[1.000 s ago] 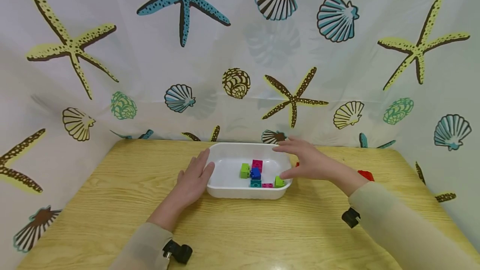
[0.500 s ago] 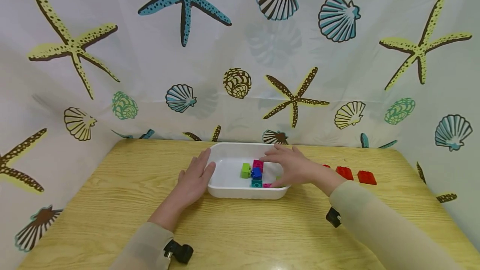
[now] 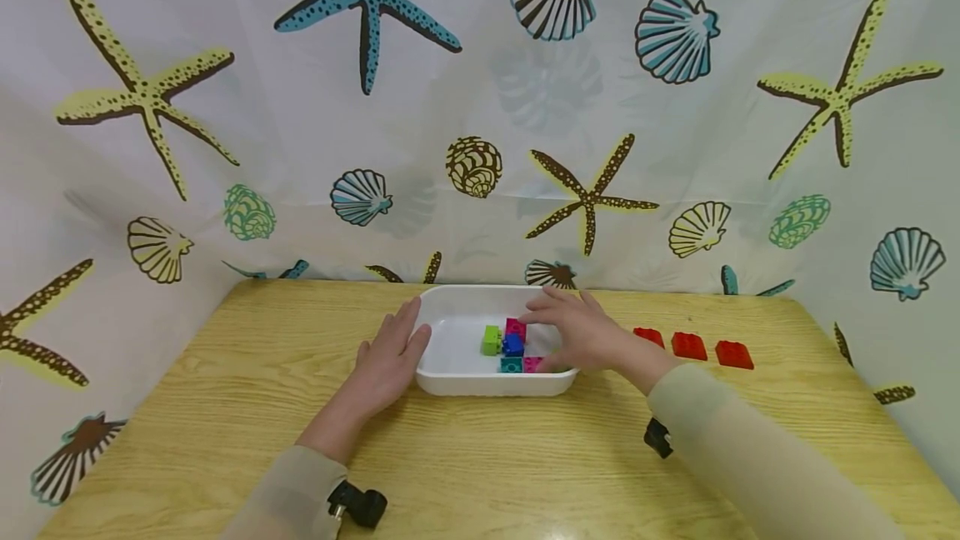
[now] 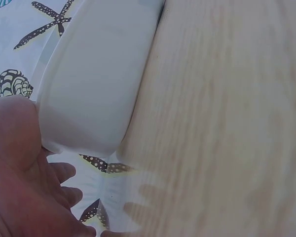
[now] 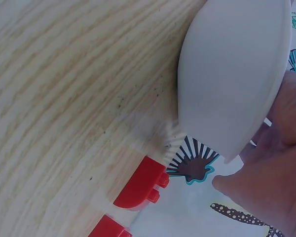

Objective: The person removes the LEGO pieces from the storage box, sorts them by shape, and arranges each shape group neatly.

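Note:
A white tray sits at the back of the wooden table. Inside it are several toy building bricks: a lime brick, a magenta brick, a blue brick, a teal brick and a pink brick. My left hand rests along the tray's left end, fingers extended. My right hand reaches over the right end, fingers and thumb spread apart, thumb tip beside the pink brick. The tray wall hides its fingertips in the right wrist view.
To the right of the tray, three red bricks stand in a row: a near-tray one, a middle one and an outer one. A curtain printed with shells and starfish hangs behind the table.
My right hand has moved left and lower into the tray, covering a second lime brick. The pink brick has shifted slightly and shows more of its top. My left hand stays put.

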A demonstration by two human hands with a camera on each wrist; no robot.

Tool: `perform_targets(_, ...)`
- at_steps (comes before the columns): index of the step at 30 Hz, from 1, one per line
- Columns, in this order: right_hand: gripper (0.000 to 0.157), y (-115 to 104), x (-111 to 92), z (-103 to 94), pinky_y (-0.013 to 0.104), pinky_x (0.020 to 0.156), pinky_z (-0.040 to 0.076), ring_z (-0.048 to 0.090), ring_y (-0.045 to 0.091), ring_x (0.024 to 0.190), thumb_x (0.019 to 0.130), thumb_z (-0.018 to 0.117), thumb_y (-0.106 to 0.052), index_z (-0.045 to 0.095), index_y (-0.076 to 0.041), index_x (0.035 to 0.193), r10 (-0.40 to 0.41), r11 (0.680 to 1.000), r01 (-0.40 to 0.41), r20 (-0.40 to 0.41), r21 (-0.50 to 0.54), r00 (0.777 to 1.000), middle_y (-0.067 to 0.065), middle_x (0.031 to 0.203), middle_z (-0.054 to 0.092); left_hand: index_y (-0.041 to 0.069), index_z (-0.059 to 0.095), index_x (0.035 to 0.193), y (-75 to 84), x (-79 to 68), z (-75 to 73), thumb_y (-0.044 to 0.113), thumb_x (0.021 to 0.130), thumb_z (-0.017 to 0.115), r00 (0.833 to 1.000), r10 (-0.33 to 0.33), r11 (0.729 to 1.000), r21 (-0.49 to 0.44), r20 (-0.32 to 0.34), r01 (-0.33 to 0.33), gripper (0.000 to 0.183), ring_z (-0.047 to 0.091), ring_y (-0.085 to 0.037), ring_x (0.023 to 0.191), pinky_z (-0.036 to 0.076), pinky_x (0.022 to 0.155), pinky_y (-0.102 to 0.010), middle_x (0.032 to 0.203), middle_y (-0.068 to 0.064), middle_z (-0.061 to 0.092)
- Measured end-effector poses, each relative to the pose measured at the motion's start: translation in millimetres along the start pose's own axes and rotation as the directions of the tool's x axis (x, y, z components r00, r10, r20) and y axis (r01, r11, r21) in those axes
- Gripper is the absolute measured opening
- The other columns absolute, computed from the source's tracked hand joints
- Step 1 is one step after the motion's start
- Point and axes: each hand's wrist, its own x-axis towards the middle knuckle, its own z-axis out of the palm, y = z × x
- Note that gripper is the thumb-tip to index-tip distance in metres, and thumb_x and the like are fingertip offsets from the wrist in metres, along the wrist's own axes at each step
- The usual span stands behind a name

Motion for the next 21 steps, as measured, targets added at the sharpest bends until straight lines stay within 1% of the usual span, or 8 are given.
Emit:
perform_targets(4, 0.067, 0, 4, 2.0, 0.073, 0.130, 0.008, 0.019, 0.035, 0.168, 0.092, 0.093, -0.031, 0.068, -0.019, 0.153, 0.022, 0.999, -0.021, -0.028, 0.041, 0.999, 0.007, 0.167, 0.054, 0.010, 0.006, 0.178, 0.1, -0.1, 0.1, 0.046, 0.122, 0.026, 1.000, -0.002, 1.000, 0.000, -0.003, 0.002, 0.070, -0.002, -0.048, 0.168, -0.006, 0.124, -0.081, 0.184, -0.021, 0.006)
perform_targets(6, 0.065, 0, 5, 2.4, 0.071, 0.131, 0.011, 0.022, 0.036, 0.167, 0.092, 0.093, -0.028, 0.070, -0.018, 0.152, 0.024, 0.999, -0.021, -0.048, 0.043, 0.999, 0.007, 0.165, 0.056, 0.009, 0.006, 0.178, -0.4, 0.2, 0.1, 0.046, 0.122, 0.026, 1.000, -0.002, 1.000, 0.001, -0.004, 0.002, 0.070, -0.002, -0.048, 0.168, -0.006, 0.124, -0.081, 0.184, -0.021, 0.007)
perform_targets(11, 0.060, 4, 6, -1.0, 0.067, 0.131, 0.018, 0.029, 0.037, 0.165, 0.094, 0.093, -0.028, 0.072, -0.016, 0.149, 0.019, 0.999, -0.016, -0.076, 0.037, 0.997, 0.006, 0.159, 0.062, 0.010, 0.007, 0.179, -1.8, 0.4, 1.3, 0.055, 0.120, 0.026, 1.000, 0.008, 1.000, -0.018, -0.014, -0.009, 0.076, -0.002, -0.049, 0.167, -0.007, 0.124, -0.081, 0.183, -0.022, 0.007)
perform_targets(13, 0.060, 6, 7, -3.5, 0.066, 0.132, 0.016, 0.028, 0.037, 0.165, 0.094, 0.093, -0.030, 0.072, -0.015, 0.149, 0.029, 0.999, -0.026, -0.069, 0.047, 0.997, 0.005, 0.158, 0.063, 0.012, 0.009, 0.179, -9.3, 4.0, 5.6, 0.060, 0.118, 0.026, 0.999, 0.026, 0.999, -0.030, -0.039, -0.027, 0.080, -0.001, -0.051, 0.167, -0.007, 0.122, -0.083, 0.183, -0.023, 0.009)
perform_targets(15, 0.061, 8, 6, -6.6, 0.066, 0.132, 0.015, 0.028, 0.038, 0.165, 0.093, 0.093, -0.031, 0.072, -0.014, 0.148, 0.037, 0.998, -0.034, -0.064, 0.046, 0.997, 0.006, 0.156, 0.065, 0.012, 0.009, 0.179, -9.3, 3.4, 5.8, 0.062, 0.117, 0.026, 0.999, 0.031, 0.999, -0.040, -0.044, -0.033, 0.081, -0.001, -0.052, 0.167, -0.007, 0.121, -0.084, 0.183, -0.023, 0.009)
perform_targets(18, 0.063, 10, 5, -9.3, 0.068, 0.132, 0.013, 0.028, 0.038, 0.165, 0.092, 0.094, -0.034, 0.073, -0.014, 0.148, 0.045, 0.998, -0.043, -0.053, 0.037, 0.998, 0.006, 0.154, 0.066, 0.012, 0.009, 0.179, -9.5, 4.1, 5.7, 0.059, 0.118, 0.027, 0.999, 0.027, 0.999, -0.036, -0.044, -0.028, 0.079, -0.001, -0.051, 0.167, -0.007, 0.122, -0.083, 0.183, -0.022, 0.009)
perform_targets(20, 0.063, 10, 4, -10.1, 0.070, 0.131, 0.012, 0.027, 0.039, 0.165, 0.092, 0.094, -0.034, 0.073, -0.013, 0.147, 0.042, 0.999, -0.041, -0.044, 0.027, 0.998, 0.006, 0.154, 0.067, 0.011, 0.007, 0.179, -2.5, 0.9, 2.0, 0.054, 0.120, 0.026, 1.000, 0.005, 1.000, -0.028, -0.018, -0.006, 0.076, -0.003, -0.048, 0.168, -0.008, 0.124, -0.080, 0.184, -0.020, 0.007)
perform_targets(21, 0.063, 10, 4, -10.2, 0.070, 0.131, 0.012, 0.027, 0.039, 0.166, 0.091, 0.095, -0.035, 0.073, -0.014, 0.147, 0.041, 0.999, -0.040, -0.038, 0.019, 0.998, 0.005, 0.153, 0.067, 0.011, 0.006, 0.179, -2.8, 1.4, 2.2, 0.052, 0.120, 0.025, 1.000, 0.001, 1.000, -0.021, -0.014, -0.001, 0.074, -0.003, -0.047, 0.168, -0.008, 0.125, -0.079, 0.184, -0.020, 0.006)
